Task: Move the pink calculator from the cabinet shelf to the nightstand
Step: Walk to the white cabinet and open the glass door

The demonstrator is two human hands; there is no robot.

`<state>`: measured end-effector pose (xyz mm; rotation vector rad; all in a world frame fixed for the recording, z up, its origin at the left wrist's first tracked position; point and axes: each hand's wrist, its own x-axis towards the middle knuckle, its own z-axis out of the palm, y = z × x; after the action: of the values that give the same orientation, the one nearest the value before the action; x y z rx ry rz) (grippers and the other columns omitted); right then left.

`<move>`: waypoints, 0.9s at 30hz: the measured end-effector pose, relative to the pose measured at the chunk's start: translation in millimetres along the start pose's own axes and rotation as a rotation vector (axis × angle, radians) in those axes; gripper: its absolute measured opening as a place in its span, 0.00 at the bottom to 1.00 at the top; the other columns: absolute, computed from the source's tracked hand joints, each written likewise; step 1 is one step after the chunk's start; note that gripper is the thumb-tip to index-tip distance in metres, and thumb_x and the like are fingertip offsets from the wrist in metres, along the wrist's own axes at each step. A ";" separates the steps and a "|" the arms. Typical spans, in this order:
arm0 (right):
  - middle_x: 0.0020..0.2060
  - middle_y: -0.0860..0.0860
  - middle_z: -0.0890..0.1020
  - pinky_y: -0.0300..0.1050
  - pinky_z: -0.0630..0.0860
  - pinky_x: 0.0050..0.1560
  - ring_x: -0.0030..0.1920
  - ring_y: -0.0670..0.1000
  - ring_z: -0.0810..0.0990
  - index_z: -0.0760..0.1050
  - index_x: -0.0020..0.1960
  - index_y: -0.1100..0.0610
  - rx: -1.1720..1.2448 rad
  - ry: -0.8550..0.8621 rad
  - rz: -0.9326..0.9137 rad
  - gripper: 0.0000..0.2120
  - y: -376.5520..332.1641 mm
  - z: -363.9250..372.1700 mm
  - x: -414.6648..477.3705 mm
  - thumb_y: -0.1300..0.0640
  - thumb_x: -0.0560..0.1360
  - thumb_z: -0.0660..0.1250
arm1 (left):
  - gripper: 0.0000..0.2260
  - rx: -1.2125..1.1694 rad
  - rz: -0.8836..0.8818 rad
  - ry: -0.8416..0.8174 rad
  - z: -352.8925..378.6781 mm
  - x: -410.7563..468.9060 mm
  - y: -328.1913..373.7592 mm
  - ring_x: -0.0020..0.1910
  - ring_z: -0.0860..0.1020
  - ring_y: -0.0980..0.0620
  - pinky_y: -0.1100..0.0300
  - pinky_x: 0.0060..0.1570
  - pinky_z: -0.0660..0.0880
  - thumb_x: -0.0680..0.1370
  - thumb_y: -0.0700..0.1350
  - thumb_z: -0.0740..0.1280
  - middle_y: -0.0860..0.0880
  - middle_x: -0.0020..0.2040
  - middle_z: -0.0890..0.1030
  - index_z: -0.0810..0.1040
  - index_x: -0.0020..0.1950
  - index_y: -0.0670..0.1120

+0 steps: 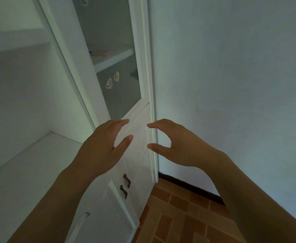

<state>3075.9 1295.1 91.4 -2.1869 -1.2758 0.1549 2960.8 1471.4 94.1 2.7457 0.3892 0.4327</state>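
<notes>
Both my hands are up in front of the white cabinet [143, 155], empty. My left hand [101, 146] hovers with its fingers [121, 122] spread and curled, thumb apart from the rest, gripping nothing. My right hand [178, 146] mirrors it just beside, forefinger and thumb held apart in an open curve, nothing between them. The two hands are near each other but not touching, both in front of the cabinet's lower panel, below its glass door [108, 58].

Behind that glass, on the cabinet shelf [112, 57], lies something flat and pink, the pink calculator [100, 53] as far as I can tell; it is blurred through the pane. It sits well above my hands. Two small stickers [112, 80] cling to the glass under the shelf. Two dark handles [125, 185] sit on the doors below my hands. Left of the cabinet door there's an open white shelf bay [30, 163]. Right of the cabinet, a pale wall [231, 76] runs down to a brick-patterned floor [178, 216].
</notes>
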 end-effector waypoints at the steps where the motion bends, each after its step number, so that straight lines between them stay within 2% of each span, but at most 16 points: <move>1: 0.70 0.42 0.65 0.37 0.58 0.61 0.67 0.45 0.64 0.60 0.70 0.44 0.001 0.004 -0.018 0.26 -1.2 -0.8 11.9 0.41 0.74 0.61 | 0.29 0.023 -0.007 0.011 -4.5 7.0 -4.1 0.67 0.66 0.52 0.54 0.65 0.62 0.73 0.67 0.49 0.53 0.70 0.68 0.63 0.69 0.54; 3: 0.70 0.42 0.65 0.37 0.58 0.60 0.67 0.45 0.64 0.60 0.69 0.44 0.010 0.005 -0.057 0.26 -2.4 -3.2 34.1 0.41 0.74 0.61 | 0.30 0.042 -0.021 0.033 -13.6 18.8 -9.5 0.68 0.65 0.52 0.55 0.65 0.61 0.72 0.66 0.48 0.53 0.70 0.67 0.62 0.70 0.54; 5: 0.70 0.43 0.65 0.36 0.58 0.60 0.67 0.44 0.64 0.60 0.69 0.45 0.017 0.004 -0.096 0.26 -2.7 -8.1 54.2 0.41 0.74 0.61 | 0.32 0.038 -0.038 0.056 -22.1 27.8 -12.4 0.68 0.65 0.52 0.50 0.67 0.62 0.70 0.67 0.48 0.53 0.71 0.66 0.62 0.70 0.55; 8: 0.69 0.43 0.66 0.24 0.55 0.56 0.62 0.38 0.63 0.61 0.69 0.45 0.032 0.009 -0.183 0.25 -2.1 -18.1 83.3 0.43 0.74 0.62 | 0.30 0.052 -0.042 0.134 -35.1 40.2 -15.2 0.68 0.65 0.52 0.51 0.66 0.64 0.71 0.66 0.49 0.53 0.71 0.66 0.62 0.70 0.55; 9: 0.69 0.43 0.66 0.24 0.56 0.55 0.62 0.38 0.63 0.61 0.69 0.46 0.037 0.008 -0.214 0.25 -2.3 -21.8 93.3 0.43 0.75 0.62 | 0.29 0.069 -0.039 0.166 -40.2 44.4 -14.8 0.68 0.66 0.53 0.53 0.65 0.64 0.72 0.66 0.49 0.53 0.70 0.67 0.62 0.70 0.55; 11: 0.69 0.43 0.66 0.32 0.59 0.57 0.65 0.42 0.65 0.61 0.69 0.46 0.053 0.006 -0.281 0.25 -4.2 -27.6 114.7 0.43 0.75 0.62 | 0.27 0.116 -0.051 0.226 -50.4 52.2 -12.3 0.67 0.66 0.53 0.58 0.63 0.63 0.73 0.63 0.51 0.54 0.69 0.67 0.62 0.70 0.54; 13: 0.70 0.43 0.65 0.37 0.60 0.60 0.67 0.44 0.64 0.61 0.69 0.45 0.081 -0.001 -0.356 0.26 -8.3 -32.1 136.6 0.42 0.74 0.61 | 0.26 0.155 -0.092 0.272 -59.6 59.8 -8.4 0.67 0.66 0.53 0.58 0.62 0.62 0.73 0.62 0.51 0.54 0.70 0.67 0.62 0.70 0.54; 15: 0.69 0.42 0.65 0.35 0.60 0.59 0.64 0.42 0.65 0.62 0.68 0.45 0.122 -0.022 -0.428 0.25 -12.8 -37.7 158.0 0.41 0.74 0.61 | 0.26 0.199 -0.137 0.311 -67.8 66.6 -5.1 0.67 0.65 0.54 0.58 0.62 0.62 0.74 0.62 0.51 0.55 0.70 0.66 0.62 0.70 0.56; 17: 0.68 0.42 0.67 0.29 0.60 0.54 0.58 0.38 0.66 0.62 0.68 0.45 0.162 -0.038 -0.492 0.24 -14.4 -45.2 177.5 0.42 0.73 0.62 | 0.25 0.245 -0.169 0.352 -75.3 72.3 -2.9 0.66 0.66 0.55 0.59 0.61 0.64 0.74 0.62 0.51 0.55 0.70 0.67 0.61 0.70 0.57; 20: 0.68 0.42 0.66 0.26 0.60 0.49 0.55 0.39 0.67 0.62 0.68 0.44 0.174 -0.047 -0.571 0.25 -11.5 -58.8 204.4 0.42 0.73 0.62 | 0.25 0.310 -0.215 0.405 -84.8 83.3 3.0 0.66 0.67 0.55 0.58 0.61 0.65 0.75 0.63 0.50 0.55 0.69 0.68 0.62 0.69 0.57; 24: 0.70 0.41 0.63 0.34 0.61 0.57 0.61 0.40 0.65 0.60 0.69 0.44 0.164 -0.036 -0.695 0.26 -9.7 -75.0 235.3 0.42 0.73 0.62 | 0.26 0.395 -0.271 0.473 -92.0 101.8 14.7 0.66 0.67 0.55 0.59 0.61 0.64 0.74 0.64 0.49 0.55 0.69 0.68 0.62 0.69 0.57; 25: 0.70 0.41 0.63 0.32 0.58 0.57 0.62 0.38 0.62 0.60 0.69 0.44 0.164 -0.028 -0.733 0.27 -10.7 -79.1 241.7 0.41 0.73 0.62 | 0.26 0.413 -0.286 0.499 -94.0 105.8 17.6 0.66 0.67 0.55 0.60 0.61 0.63 0.74 0.64 0.49 0.55 0.69 0.68 0.62 0.69 0.57; 27: 0.70 0.40 0.63 0.23 0.53 0.52 0.58 0.32 0.57 0.60 0.69 0.43 0.168 -0.015 -0.806 0.26 -13.3 -86.8 252.7 0.42 0.73 0.62 | 0.25 0.442 -0.309 0.551 -98.9 112.5 22.4 0.65 0.68 0.54 0.60 0.61 0.63 0.74 0.63 0.50 0.54 0.68 0.69 0.64 0.68 0.55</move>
<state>3233.6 1470.7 217.6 -1.3961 -1.9589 -0.0468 3035.1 1514.2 218.9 2.8511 1.1474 1.1351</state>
